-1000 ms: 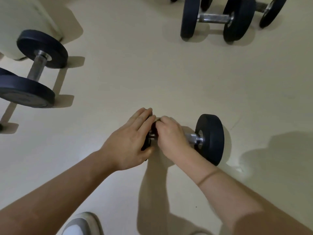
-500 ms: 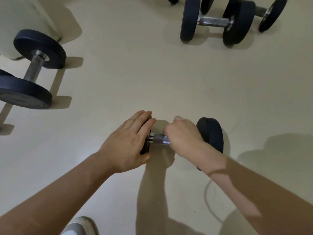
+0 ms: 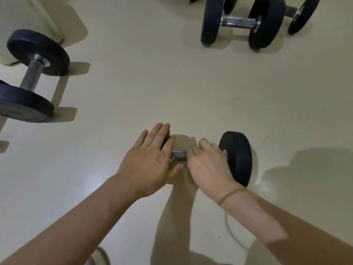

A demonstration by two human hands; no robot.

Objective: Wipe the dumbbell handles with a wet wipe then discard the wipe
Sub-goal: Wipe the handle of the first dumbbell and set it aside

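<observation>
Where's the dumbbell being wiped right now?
Head view, lower centre: the small dumbbell lies on the floor, left hand resting on its left plate, right hand curled round the handle.

Glossy cream floor [image 3: 145, 77], pale furniture corner [image 3: 28, 22], hard shadows

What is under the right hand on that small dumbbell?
The right hand curls round the dumbbell's handle, close to the black weight. A short bare stretch of metal shows beside it. No wipe shows; the hand would cover any.
</observation>
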